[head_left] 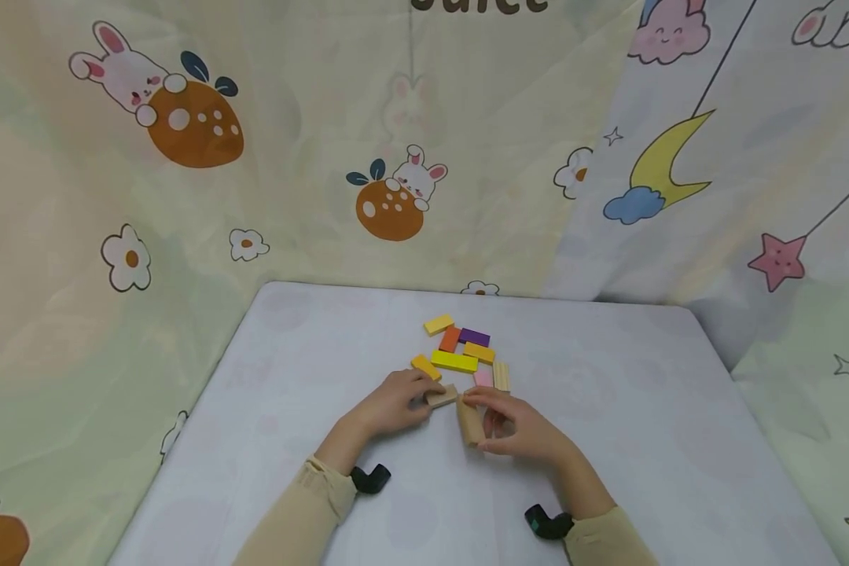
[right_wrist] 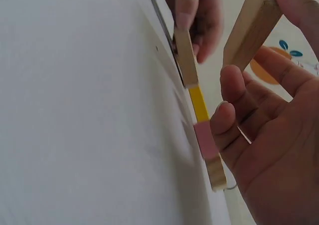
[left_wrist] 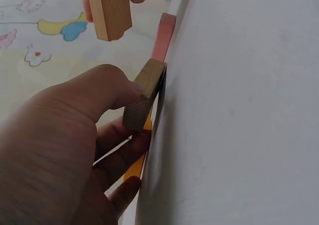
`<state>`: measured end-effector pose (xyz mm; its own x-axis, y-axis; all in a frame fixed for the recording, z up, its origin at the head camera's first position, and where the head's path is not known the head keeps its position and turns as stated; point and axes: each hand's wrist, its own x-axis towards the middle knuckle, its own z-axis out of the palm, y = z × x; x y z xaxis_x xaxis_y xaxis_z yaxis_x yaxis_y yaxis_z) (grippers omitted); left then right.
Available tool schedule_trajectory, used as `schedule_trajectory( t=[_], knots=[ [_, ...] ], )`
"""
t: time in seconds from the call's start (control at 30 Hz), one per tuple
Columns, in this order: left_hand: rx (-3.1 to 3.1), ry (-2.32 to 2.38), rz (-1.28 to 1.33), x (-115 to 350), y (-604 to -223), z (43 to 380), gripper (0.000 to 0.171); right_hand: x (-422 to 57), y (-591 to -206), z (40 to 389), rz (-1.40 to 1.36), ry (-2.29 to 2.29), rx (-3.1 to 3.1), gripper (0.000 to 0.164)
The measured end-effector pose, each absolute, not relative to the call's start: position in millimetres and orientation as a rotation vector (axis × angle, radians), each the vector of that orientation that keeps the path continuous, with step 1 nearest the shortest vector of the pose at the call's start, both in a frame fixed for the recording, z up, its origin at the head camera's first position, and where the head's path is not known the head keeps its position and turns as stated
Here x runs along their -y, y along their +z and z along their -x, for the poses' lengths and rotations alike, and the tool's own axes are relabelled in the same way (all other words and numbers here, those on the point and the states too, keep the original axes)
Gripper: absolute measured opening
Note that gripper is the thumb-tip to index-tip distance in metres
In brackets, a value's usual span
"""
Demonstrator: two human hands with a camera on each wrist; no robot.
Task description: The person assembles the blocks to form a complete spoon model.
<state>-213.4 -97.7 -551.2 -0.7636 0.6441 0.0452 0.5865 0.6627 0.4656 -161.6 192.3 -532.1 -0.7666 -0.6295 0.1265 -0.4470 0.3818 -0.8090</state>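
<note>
My left hand (head_left: 399, 405) pinches a small plain wooden block (head_left: 442, 396) lying at the near edge of a group of coloured blocks. The left wrist view shows the thumb against the wooden block (left_wrist: 145, 93). Just to the right, my right hand (head_left: 527, 428) grips a second plain wooden block (head_left: 470, 423) between thumb and fingers. In the right wrist view this wooden block (right_wrist: 253, 28) is tilted and raised off the table. Near the hands are a pink block (head_left: 483, 379), a light wooden block (head_left: 501, 376) and an orange-yellow block (head_left: 426, 367).
Farther back on the white table (head_left: 311, 338) lie a long yellow block (head_left: 454, 362), another orange-yellow block (head_left: 479, 352), an orange block (head_left: 450, 339), a purple block (head_left: 475, 337) and a pale yellow block (head_left: 439, 325). Behind the table hangs a printed cloth (head_left: 311, 189).
</note>
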Motion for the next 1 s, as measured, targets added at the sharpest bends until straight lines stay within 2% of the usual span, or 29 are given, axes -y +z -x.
schedule_trajectory(
  t=[0.13, 0.47, 0.83, 1.0],
  knots=[
    [-2.732, 0.728, -1.029, 96, -554, 222, 0.041, -185, -535, 160, 1.010, -1.318, -2.409, 0.065],
    [-2.742, 0.792, -0.974, 92, -558, 237, 0.038, -171, -540, 155, 0.909, -1.107, -2.555, 0.067],
    [-2.729, 0.812, -0.943, 106, -558, 228, 0.037, -133, -543, 139, 0.942, -0.568, -2.810, 0.078],
    [-2.770, 0.838, -0.940, 107, -565, 224, 0.043, -126, -547, 136, 0.961, -0.496, -2.876, 0.079]
  ],
)
